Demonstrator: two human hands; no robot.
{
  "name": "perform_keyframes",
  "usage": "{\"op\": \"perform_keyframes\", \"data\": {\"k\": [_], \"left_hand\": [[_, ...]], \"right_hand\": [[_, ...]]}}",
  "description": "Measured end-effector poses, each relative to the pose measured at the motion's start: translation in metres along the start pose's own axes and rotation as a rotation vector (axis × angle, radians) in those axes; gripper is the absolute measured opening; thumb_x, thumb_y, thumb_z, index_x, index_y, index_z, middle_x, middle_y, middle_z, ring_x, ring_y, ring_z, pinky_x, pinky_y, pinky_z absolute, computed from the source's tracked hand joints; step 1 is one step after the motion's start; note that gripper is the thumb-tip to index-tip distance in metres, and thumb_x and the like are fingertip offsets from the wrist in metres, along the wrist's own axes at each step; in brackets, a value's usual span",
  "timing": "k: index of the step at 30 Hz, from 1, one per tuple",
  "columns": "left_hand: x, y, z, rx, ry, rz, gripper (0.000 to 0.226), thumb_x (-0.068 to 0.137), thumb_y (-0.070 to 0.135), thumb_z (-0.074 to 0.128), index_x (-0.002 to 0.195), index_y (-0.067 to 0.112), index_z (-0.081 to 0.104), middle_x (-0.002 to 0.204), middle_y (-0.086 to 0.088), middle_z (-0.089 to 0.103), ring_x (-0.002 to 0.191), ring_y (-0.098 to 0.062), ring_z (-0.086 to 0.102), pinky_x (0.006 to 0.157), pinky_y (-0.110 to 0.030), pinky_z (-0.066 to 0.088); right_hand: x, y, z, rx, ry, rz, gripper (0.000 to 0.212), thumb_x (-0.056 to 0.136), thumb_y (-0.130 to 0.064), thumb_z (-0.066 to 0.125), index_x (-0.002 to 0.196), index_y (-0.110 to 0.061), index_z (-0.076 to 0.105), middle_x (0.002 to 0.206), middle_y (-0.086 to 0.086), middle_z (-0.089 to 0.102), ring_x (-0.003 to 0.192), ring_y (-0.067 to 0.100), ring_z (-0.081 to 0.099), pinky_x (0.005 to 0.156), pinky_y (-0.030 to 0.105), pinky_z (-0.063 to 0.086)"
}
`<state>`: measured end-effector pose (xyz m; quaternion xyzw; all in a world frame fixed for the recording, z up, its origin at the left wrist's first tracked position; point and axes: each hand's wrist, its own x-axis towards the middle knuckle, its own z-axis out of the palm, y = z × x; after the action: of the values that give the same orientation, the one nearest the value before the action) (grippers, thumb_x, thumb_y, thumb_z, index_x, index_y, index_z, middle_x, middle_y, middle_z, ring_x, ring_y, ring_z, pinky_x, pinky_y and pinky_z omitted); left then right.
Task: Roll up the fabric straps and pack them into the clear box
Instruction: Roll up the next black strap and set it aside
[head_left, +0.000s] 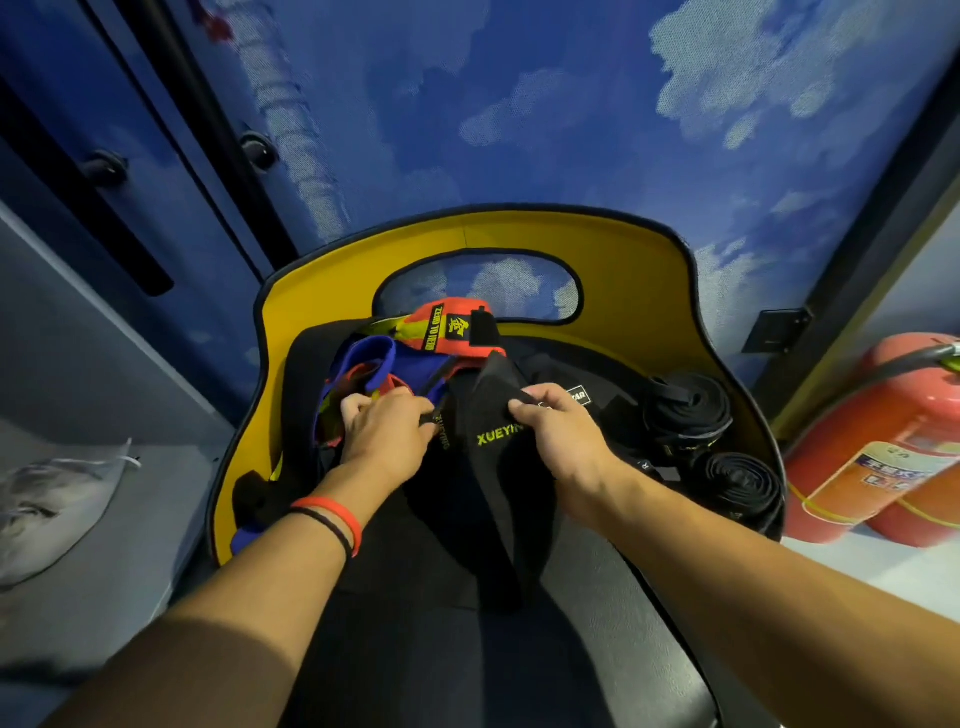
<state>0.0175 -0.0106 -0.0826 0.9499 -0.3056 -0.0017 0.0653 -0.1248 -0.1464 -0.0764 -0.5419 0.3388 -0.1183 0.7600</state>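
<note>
Far left: a crumpled plastic bag (49, 499) lies on a grey ledge (156, 483).

Centre: a yellow seat (634, 270) with a cut-out in its back. All the straps I can see lie on it.

Left part of the seat: coloured straps (363, 364) in a loose, unrolled heap of blue, red and yellow. At the heap's far edge, just below the cut-out, a red strap (452, 325) carries a yellow-and-black label.

My left hand (387, 431) is at the heap's right side, with an orange band and a black band on the wrist. The fingers are curled. Thumb and forefinger pinch the left edge of the black strap (493, 467), and the other fingertips touch the coloured heap.

The black strap, with yellow lettering, hangs from both hands toward me, unrolled, over the dark middle of the seat.

My right hand (558, 431) is just beside the left, knuckles up. Thumb and curled fingers pinch the strap's upper fold.

Right part of the seat: two black rolls (680, 410), wound tight, one nearer me than the other, against the seat rim.

Far right: two red extinguishers (878, 457) on a pale floor.
</note>
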Motion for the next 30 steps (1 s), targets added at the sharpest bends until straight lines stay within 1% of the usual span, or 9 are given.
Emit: {"op": "perform_keyframes", "data": {"k": [4, 9, 12, 15, 19, 22, 25, 28, 30], "left_hand": [[0.003, 0.0, -0.019, -0.537, 0.097, -0.064, 0.027, 0.099, 0.024, 0.065, 0.122, 0.013, 0.07, 0.113, 0.0, 0.067, 0.107, -0.022, 0.062, 0.09, -0.028, 0.042], [-0.005, 0.01, -0.044, -1.128, 0.044, -0.087, 0.032, 0.099, 0.008, 0.063, 0.128, 0.022, 0.067, 0.106, 0.013, 0.074, 0.097, 0.004, 0.068, 0.092, -0.014, 0.05], [-0.01, 0.015, -0.044, -1.261, -0.008, -0.099, 0.033, 0.098, 0.004, 0.063, 0.124, 0.024, 0.068, 0.109, 0.005, 0.077, 0.103, -0.001, 0.071, 0.096, -0.02, 0.053], [-0.015, 0.018, -0.047, -1.331, -0.094, -0.071, 0.029, 0.1, 0.005, 0.06, 0.126, 0.014, 0.071, 0.115, -0.002, 0.077, 0.112, -0.013, 0.071, 0.101, -0.032, 0.053], [-0.014, -0.004, -0.056, -0.993, -0.094, 0.032, 0.026, 0.103, 0.021, 0.053, 0.11, 0.03, 0.076, 0.115, 0.014, 0.074, 0.115, -0.003, 0.065, 0.108, -0.029, 0.046], [-0.009, -0.04, -0.052, -0.543, -0.198, 0.075, 0.033, 0.091, 0.039, 0.043, 0.098, 0.047, 0.074, 0.126, 0.022, 0.068, 0.129, -0.005, 0.055, 0.118, -0.039, 0.031], [-0.012, -0.073, -0.041, 0.048, -0.355, 0.122, 0.031, 0.097, 0.034, 0.052, 0.118, 0.052, 0.067, 0.147, 0.029, 0.049, 0.152, -0.008, 0.025, 0.121, -0.051, -0.001], [-0.015, -0.085, -0.037, 0.16, -0.402, 0.093, 0.039, 0.098, 0.028, 0.057, 0.131, 0.048, 0.059, 0.151, 0.025, 0.046, 0.154, -0.011, 0.017, 0.119, -0.059, -0.004], [-0.015, -0.081, -0.034, 0.152, -0.379, 0.102, 0.033, 0.098, 0.032, 0.058, 0.127, 0.049, 0.061, 0.147, 0.023, 0.05, 0.153, -0.012, 0.021, 0.12, -0.059, -0.001]], "right_hand": [[-0.003, 0.0, 0.008, 0.18, -0.075, 0.051, 0.01, 0.1, -0.012, 0.057, 0.106, -0.009, 0.065, 0.098, 0.015, 0.071, 0.092, 0.031, 0.067, 0.099, 0.054, 0.053], [-0.002, -0.012, 0.02, 0.44, -0.134, 0.047, 0.011, 0.104, -0.011, 0.051, 0.103, -0.012, 0.062, 0.1, 0.016, 0.071, 0.087, 0.025, 0.069, 0.083, 0.042, 0.057], [-0.002, -0.017, 0.031, 0.463, -0.15, 0.043, 0.009, 0.104, -0.011, 0.051, 0.106, -0.011, 0.06, 0.102, 0.017, 0.07, 0.084, 0.025, 0.07, 0.078, 0.039, 0.059], [-0.001, -0.018, 0.041, 0.472, -0.114, 0.027, 0.007, 0.104, -0.01, 0.051, 0.108, -0.01, 0.056, 0.104, 0.021, 0.069, 0.088, 0.027, 0.069, 0.085, 0.046, 0.057], [0.007, -0.019, 0.038, 0.384, -0.003, 0.005, 0.011, 0.101, -0.007, 0.056, 0.105, -0.017, 0.057, 0.101, 0.014, 0.069, 0.08, 0.025, 0.067, 0.068, 0.037, 0.058], [0.014, -0.029, 0.018, 0.102, 0.143, -0.092, 0.011, 0.093, -0.014, 0.065, 0.095, -0.024, 0.059, 0.103, 0.009, 0.07, 0.089, 0.026, 0.067, 0.088, 0.044, 0.055], [0.013, -0.042, -0.013, -0.295, 0.202, -0.213, 0.011, 0.094, -0.019, 0.064, 0.095, -0.028, 0.058, 0.11, 0.001, 0.068, 0.104, 0.023, 0.063, 0.098, 0.046, 0.049], [0.008, -0.046, -0.042, -0.441, 0.243, -0.27, 0.008, 0.097, -0.022, 0.062, 0.099, -0.027, 0.056, 0.112, -0.002, 0.066, 0.11, 0.023, 0.061, 0.099, 0.047, 0.047], [0.005, -0.045, -0.051, -0.402, 0.216, -0.291, 0.008, 0.096, -0.022, 0.062, 0.099, -0.028, 0.058, 0.111, 0.0, 0.069, 0.109, 0.023, 0.063, 0.099, 0.046, 0.048]]}}
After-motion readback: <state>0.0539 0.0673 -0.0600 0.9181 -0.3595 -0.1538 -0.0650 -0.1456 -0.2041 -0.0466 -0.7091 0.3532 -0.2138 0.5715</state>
